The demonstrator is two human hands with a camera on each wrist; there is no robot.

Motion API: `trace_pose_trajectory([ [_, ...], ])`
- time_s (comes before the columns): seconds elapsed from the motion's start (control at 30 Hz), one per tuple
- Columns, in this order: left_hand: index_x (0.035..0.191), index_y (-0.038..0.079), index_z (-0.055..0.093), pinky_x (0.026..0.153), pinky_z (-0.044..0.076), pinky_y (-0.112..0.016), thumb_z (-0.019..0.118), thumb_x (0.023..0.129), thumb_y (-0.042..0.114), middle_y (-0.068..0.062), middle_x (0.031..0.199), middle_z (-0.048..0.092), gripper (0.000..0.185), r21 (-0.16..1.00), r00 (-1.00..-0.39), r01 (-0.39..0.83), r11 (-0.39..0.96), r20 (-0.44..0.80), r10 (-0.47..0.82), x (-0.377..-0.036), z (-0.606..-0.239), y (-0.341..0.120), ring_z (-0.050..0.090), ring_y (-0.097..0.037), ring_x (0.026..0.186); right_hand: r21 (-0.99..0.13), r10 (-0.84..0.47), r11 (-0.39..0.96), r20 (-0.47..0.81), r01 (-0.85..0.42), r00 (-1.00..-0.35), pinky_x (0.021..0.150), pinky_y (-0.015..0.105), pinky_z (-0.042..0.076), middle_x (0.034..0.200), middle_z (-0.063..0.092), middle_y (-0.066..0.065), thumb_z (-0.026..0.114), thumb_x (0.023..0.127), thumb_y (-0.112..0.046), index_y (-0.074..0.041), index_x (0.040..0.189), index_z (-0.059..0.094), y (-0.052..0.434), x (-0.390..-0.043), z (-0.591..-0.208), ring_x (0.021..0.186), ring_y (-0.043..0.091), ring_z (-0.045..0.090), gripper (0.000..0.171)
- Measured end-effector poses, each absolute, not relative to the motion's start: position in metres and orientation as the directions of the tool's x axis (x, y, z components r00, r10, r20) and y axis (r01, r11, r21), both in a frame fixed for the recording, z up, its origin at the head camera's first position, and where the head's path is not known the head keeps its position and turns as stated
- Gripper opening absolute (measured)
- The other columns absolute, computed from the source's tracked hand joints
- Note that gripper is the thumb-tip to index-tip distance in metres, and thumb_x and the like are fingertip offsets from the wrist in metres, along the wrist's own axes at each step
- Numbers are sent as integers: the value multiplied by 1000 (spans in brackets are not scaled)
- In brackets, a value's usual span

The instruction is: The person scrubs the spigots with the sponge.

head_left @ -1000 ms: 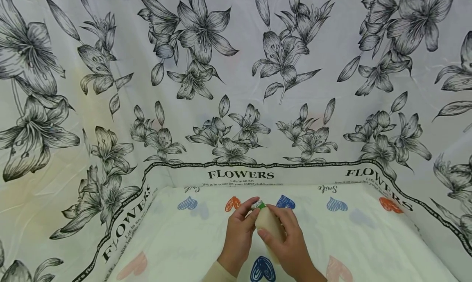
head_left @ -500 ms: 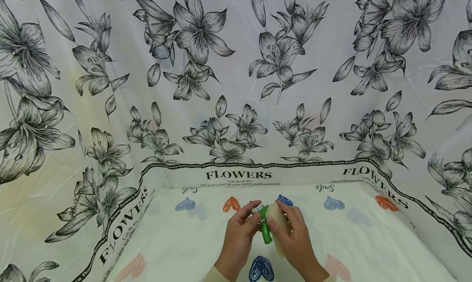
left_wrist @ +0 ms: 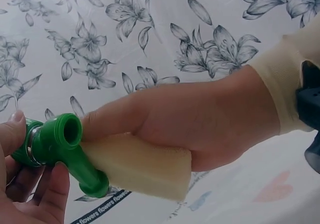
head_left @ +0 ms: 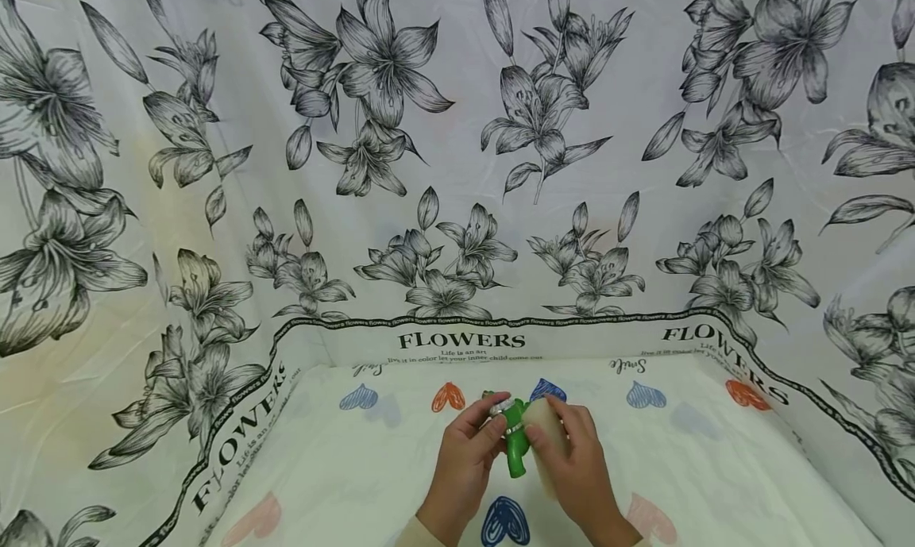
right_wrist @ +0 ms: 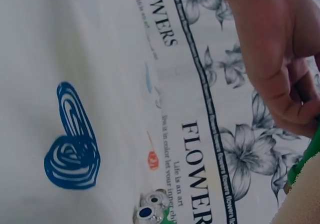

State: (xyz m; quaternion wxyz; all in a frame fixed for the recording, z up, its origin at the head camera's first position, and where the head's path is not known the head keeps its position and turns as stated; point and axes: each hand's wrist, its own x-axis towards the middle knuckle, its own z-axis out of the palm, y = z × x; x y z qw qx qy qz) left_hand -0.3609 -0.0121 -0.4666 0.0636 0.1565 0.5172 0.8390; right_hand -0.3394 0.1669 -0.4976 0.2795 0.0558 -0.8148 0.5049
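Observation:
My left hand (head_left: 461, 460) grips a green faucet (head_left: 516, 444) with silvery bands, its short spout pointing downward. In the left wrist view, the faucet (left_wrist: 59, 139) shows a round open end, and the left fingers (left_wrist: 59, 186) wrap its ribbed end. A beige sponge block (head_left: 546, 432) is in my right hand (head_left: 579, 468), the thumb along its near face. The sponge (left_wrist: 142, 166) lies right against the faucet's far side in the left wrist view. The right wrist view catches the left hand (right_wrist: 272, 59) and a corner of the sponge (right_wrist: 297, 204).
Both hands are over a white cloth (head_left: 357, 468) printed with coloured hearts. A white curtain (head_left: 465, 158) with black lily drawings rises behind and to the sides. Silvery rounded parts (right_wrist: 150, 206) with some green show at the right wrist view's bottom edge.
A second ago the sponge covered most of the faucet. It has since shifted to the right, and the faucet's green body and spout have come into sight, turned slightly in the left hand.

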Motion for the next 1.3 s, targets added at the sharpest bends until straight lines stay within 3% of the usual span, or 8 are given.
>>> trace_pose_trajectory([
  [0.4, 144, -2, 65, 90, 61, -29, 69, 108, 9, -18, 128, 69, 37, 889, -944, 79, -450, 212, 252, -368, -476, -17, 68, -20, 104, -832, 122, 350, 495, -429, -860, 81, 30, 58, 124, 54, -2, 76, 106, -26, -16, 153, 62, 148, -322, -485, 101, 20, 55, 50],
  [0.67, 155, 2, 56, 108, 55, -35, 60, 113, 8, -21, 143, 59, 43, 866, -947, 57, -496, 204, 247, -369, -480, -19, 64, -25, 128, -731, 46, 398, 619, -554, -784, 77, 32, 56, 124, 55, -7, 81, 100, -19, -23, 152, 62, 139, -317, -481, 103, 16, 56, 55],
  [0.8, 153, 2, 58, 108, 55, -38, 54, 115, 8, -25, 151, 52, 39, 854, -947, 6, -520, 173, 272, -368, -481, -19, 65, -27, 126, -743, 91, 405, 613, -533, -785, 80, 33, 57, 126, 56, -7, 80, 101, -19, -22, 152, 62, 145, -318, -474, 103, 16, 57, 54],
  [0.93, 145, -1, 60, 104, 58, -40, 57, 115, 12, -22, 157, 47, 33, 845, -951, -16, -535, 153, 270, -367, -483, -21, 68, -27, 122, -779, 150, 372, 587, -505, -795, 80, 32, 57, 127, 57, -7, 78, 102, -17, -24, 153, 62, 154, -318, -465, 102, 18, 58, 53],
  [1.13, 146, -7, 56, 90, 59, -29, 65, 112, 17, -15, 136, 62, 43, 871, -948, -12, -491, 146, 282, -367, -487, -24, 67, -18, 104, -768, 105, 341, 604, -542, -790, 82, 32, 58, 127, 57, -5, 76, 103, -14, -29, 155, 60, 155, -316, -458, 103, 21, 58, 56],
  [1.3, 145, -7, 58, 98, 60, -34, 67, 111, 13, -16, 127, 67, 40, 858, -935, -43, -511, 146, 324, -366, -489, -24, 70, -20, 104, -739, 97, 355, 638, -573, -764, 83, 32, 58, 129, 56, -6, 77, 101, -12, -29, 155, 60, 154, -314, -457, 105, 19, 57, 59],
])
